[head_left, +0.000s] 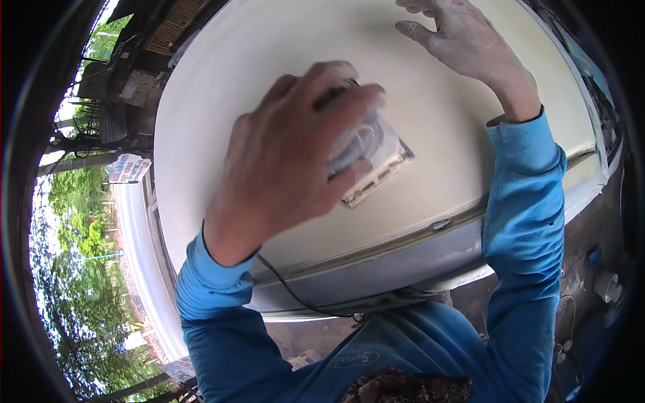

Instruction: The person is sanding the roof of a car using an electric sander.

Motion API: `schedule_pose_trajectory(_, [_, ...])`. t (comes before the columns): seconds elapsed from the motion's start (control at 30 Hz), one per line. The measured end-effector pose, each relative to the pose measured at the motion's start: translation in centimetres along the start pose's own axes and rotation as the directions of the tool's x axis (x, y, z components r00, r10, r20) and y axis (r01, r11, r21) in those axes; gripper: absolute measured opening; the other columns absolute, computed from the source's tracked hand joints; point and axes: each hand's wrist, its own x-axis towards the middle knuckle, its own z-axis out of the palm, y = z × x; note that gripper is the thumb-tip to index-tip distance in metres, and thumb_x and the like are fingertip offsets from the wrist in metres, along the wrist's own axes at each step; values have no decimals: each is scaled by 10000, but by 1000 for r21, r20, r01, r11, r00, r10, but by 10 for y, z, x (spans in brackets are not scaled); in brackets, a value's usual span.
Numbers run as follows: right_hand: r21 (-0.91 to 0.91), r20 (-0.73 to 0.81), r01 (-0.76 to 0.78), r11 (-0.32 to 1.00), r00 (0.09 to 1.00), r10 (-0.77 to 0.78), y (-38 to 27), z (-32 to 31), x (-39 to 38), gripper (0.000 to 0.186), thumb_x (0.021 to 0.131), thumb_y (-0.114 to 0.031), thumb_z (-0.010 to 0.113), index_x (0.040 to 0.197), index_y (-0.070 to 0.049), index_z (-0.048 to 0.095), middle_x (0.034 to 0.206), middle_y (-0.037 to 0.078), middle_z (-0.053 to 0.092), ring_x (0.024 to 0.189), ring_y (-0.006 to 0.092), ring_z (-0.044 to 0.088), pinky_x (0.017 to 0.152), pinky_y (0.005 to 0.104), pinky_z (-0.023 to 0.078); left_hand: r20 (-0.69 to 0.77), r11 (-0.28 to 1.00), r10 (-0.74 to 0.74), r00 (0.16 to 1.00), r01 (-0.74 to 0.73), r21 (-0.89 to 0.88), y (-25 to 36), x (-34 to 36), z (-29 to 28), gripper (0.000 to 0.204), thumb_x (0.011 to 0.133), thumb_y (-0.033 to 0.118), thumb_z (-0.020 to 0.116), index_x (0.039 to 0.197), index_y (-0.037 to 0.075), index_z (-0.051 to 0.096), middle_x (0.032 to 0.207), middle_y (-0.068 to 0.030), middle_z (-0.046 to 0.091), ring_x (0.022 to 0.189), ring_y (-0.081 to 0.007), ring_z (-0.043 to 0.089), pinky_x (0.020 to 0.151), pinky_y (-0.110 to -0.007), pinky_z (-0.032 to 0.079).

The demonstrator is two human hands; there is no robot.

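My left hand (275, 148), a little blurred, is wrapped over an electric sander (379, 151) with a square, pale base. The sander rests on a broad, curved cream-coloured vehicle panel (222, 87). Its underside and part of its body are hidden by my fingers. From below my left wrist, a dark power cord (285, 285) runs down over the panel's near edge. My right hand (467, 47), coated in pale dust, is at the far right with its fingers apart, over or on the panel; contact cannot be made out. Some of its fingertips are cut off by the top edge.
A grooved trim strip (376, 258) follows the panel's near side, just in front of my body. Leafy trees (80, 235) and a hanging sign (129, 168) show at the left. On the dark floor at the right stands a white container (607, 287).
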Motion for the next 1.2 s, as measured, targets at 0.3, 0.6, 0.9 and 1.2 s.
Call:
schedule_pose_trajectory(0.3, [6, 127, -133, 991, 983, 132, -13, -9, 2, 382, 881, -257, 723, 1164, -10, 658, 1071, 203, 689, 1046, 351, 642, 931, 428, 506, -65, 1000, -7, 998, 9, 25, -55, 7, 3, 632, 723, 166, 835, 1297, 88, 582, 1298, -149, 591, 1141, -374, 617, 987, -417, 505])
schedule_pose_trajectory(0.6, [17, 167, -126, 992, 979, 121, -10, -11, 5, 375, 891, -255, 706, 1164, -1, 661, 1098, 208, 685, 1088, 350, 631, 972, 427, 491, -135, 934, -287, 948, 308, 179, -246, 26, 6, 594, 810, 270, 803, 1327, 86, 575, 1201, -154, 667, 1068, -277, 668, 975, -384, 512])
schedule_pose_trajectory(0.9, [3, 140, -140, 990, 980, 139, -12, -13, 0, 366, 894, -265, 705, 1153, -10, 663, 1092, 203, 685, 1080, 351, 632, 973, 430, 491, -125, 987, -147, 981, 154, 47, -157, 12, 14, 547, 797, 187, 793, 1288, 64, 586, 1231, -140, 631, 1092, -275, 648, 955, -383, 510])
schedule_pose_trajectory(1.2, [10, 87, -38, 999, 996, 37, 3, 0, -2, 356, 881, -253, 717, 1131, -5, 658, 1056, 208, 686, 1040, 353, 646, 932, 424, 513, 90, 996, -80, 993, 76, 50, 22, -39, -9, 643, 654, 124, 838, 1248, 58, 600, 1287, -181, 592, 1159, -402, 604, 957, -453, 521])
